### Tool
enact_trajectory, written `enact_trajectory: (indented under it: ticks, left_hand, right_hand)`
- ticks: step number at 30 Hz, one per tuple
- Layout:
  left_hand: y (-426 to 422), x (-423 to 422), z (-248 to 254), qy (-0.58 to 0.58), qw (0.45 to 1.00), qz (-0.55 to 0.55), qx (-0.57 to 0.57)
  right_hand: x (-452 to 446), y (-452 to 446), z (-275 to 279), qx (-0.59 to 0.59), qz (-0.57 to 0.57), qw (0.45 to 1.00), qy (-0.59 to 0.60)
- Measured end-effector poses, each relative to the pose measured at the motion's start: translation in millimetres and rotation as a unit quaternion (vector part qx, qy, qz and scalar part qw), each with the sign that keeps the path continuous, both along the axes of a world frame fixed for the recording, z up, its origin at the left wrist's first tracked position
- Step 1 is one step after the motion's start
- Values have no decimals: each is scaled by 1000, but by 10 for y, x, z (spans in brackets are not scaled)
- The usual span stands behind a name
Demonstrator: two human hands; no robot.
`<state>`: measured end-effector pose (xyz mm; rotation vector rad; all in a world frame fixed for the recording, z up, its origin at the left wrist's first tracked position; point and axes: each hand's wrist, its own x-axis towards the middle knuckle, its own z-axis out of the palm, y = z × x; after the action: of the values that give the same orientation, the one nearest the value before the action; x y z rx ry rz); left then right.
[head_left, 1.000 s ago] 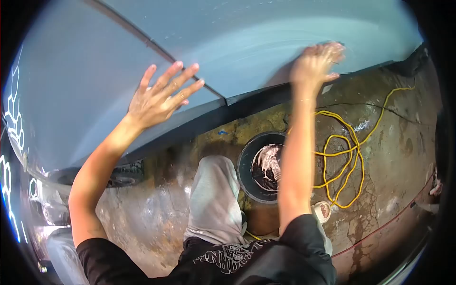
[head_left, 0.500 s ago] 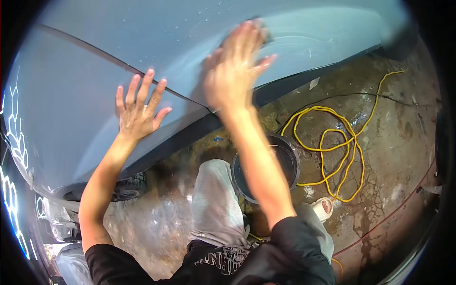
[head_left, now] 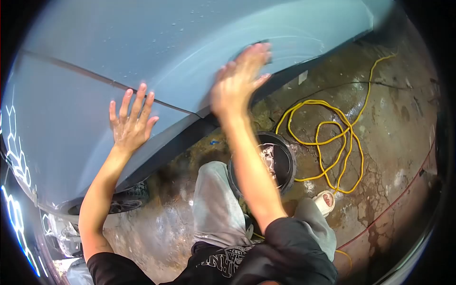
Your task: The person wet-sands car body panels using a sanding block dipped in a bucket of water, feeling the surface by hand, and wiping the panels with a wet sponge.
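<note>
On the smooth blue-grey car panel [head_left: 166, 61], the left hand [head_left: 130, 126] is splayed, likely for bracing, the right hand [head_left: 237, 84] flattened over a dark pad [head_left: 270, 58].

Stained, cracked floor [head_left: 392, 121] gleams in patches, and white light lines [head_left: 18, 228] glow at far left.

Fisheye distortion, dark corners, white glare [head_left: 19, 228] left, blurred right hand [head_left: 235, 90]
</note>
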<state>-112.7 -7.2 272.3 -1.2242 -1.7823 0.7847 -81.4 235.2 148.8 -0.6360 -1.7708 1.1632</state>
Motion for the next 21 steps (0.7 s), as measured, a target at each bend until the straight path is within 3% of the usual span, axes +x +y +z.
enact_trajectory:
  ticks: [1,3,5,6,7,9,12,15,17,19,21]
  left_hand:
    - [-9,9,20,-10,1000,10,-17]
    - [-3,9,31,-16,1000,-10,-20]
    - [-25,-9,42,-31,999,-4,-28]
    - [-12,-16,40,-34,999,-17,-23]
    - [9,-16,45,-35,999,-25,-23]
    - [32,2,21,-27,999,-22,-12]
    - [55,1,31,-28,999,-31,-10]
    - [3,-15,-11,-34,999,2,5]
    - [27,-11,1,-36,999,-14,-4]
    - [44,-10,16,-30,999,-25,-4]
    - [57,9,14,-31,999,-23,-2]
  right_hand:
    - [95,-544,116,46,27,999,7]
    - [308,-1021,216,41,188,980,-49]
    - [198,-512,70,9,70,997,-7]
    - [87,32,-4,-87,6,996,8]
    - [51,612,-52,-173,-28,984,22]
    - [52,1162,-125,-208,-18,977,49]
    - [78,317,-38,-160,-1,987,8]
    - [265,-715,84,-117,145,982,-14]
    - [252,-307,45,-124,83,989,2]
    - [97,650,-127,-231,-6,972,40]
    - [62,712,-190,-232,-3,972,44]
